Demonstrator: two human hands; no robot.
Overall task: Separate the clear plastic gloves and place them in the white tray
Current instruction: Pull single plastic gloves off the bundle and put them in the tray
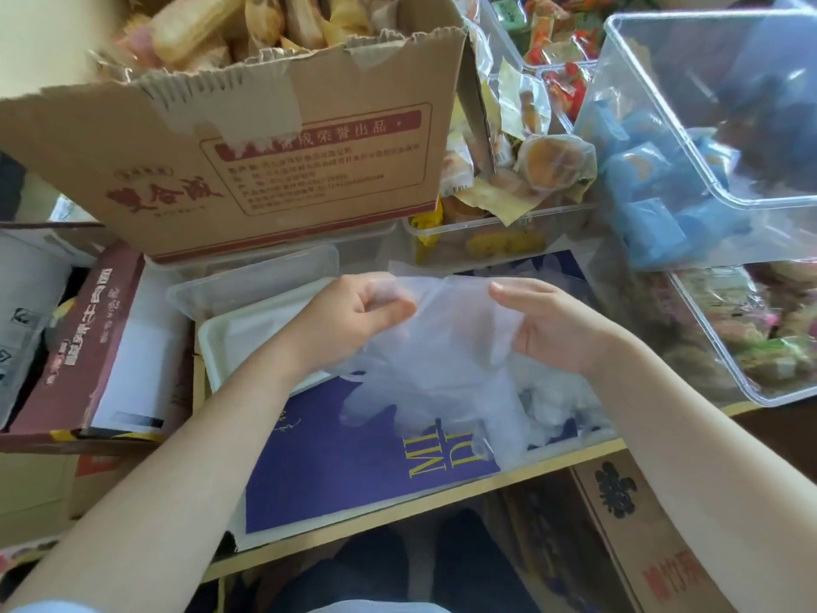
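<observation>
Left hand [353, 314] and right hand [550, 327] each pinch the cuff edge of a clear plastic glove [442, 360], held between them above a purple box [353, 471]. White tray [216, 347] lies under the left wrist. Cardboard box [247, 139] beyond the hands; clear bins [707, 104] beyond the right hand. Counter [442, 502] edge near the forearms.

We reach in with both bare forearms, from 7 and 4 o'clock, toward centre; our left hand [353, 314] curls, thumb pinched against the fingers, at 11 o'clock of centre, while our right hand [548, 323] pinches opposite, palm turned leftward
</observation>
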